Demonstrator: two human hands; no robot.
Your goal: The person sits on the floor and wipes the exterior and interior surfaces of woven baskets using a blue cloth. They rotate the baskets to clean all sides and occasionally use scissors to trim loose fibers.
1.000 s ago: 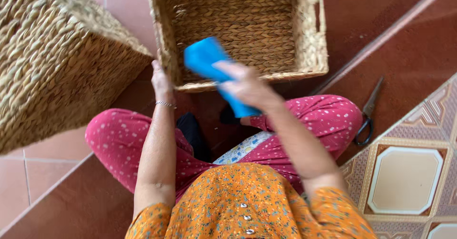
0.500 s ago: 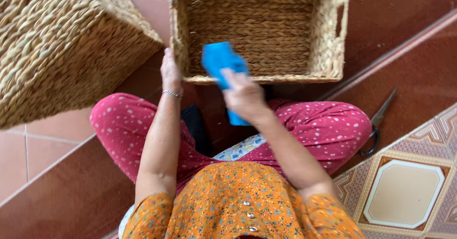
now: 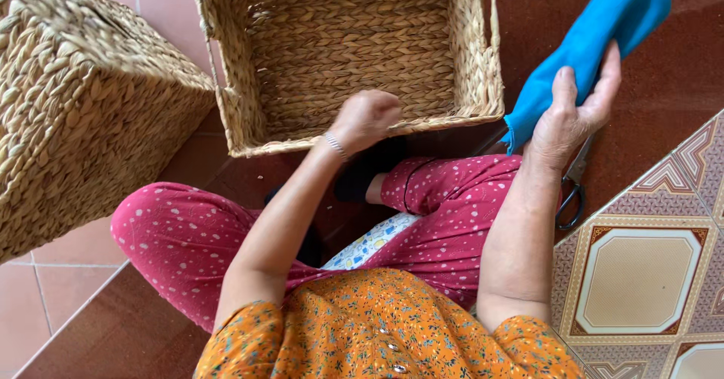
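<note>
Right fingers: the thumb [image 3: 564,85] is pressing flat against the blue cloth [image 3: 596,39] while the other fingers are wrapping round its far side, so the cloth is being pinched between them.
Right hand: the right hand [image 3: 566,122] is holding the cloth up off the floor, out to the right of the open basket [image 3: 483,62] and apart from it.
Blue cloth: it is hanging folded or bunched in a long strip, its lower end drooping near the basket's right corner without touching it.
Left fingers: they are curling into a loose fist; whether they are gripping the weave cannot be told.
Left hand: the left hand [image 3: 367,119], with a thin bracelet [image 3: 334,145] at the wrist, is resting at the near rim of the open basket.
Around: a second woven basket [image 3: 83,107] is lying tipped on its side to the left, and scissors [image 3: 573,190] are lying on the dark red floor just below the right wrist, beside the patterned tile [image 3: 641,281].
Step in hand: judging by the pose, the cloth is being held ready while the basket is being steadied.
Next move: bringing cloth to weave would be calling for a swing leftward over the rim, with the left hand bracing the basket.
</note>
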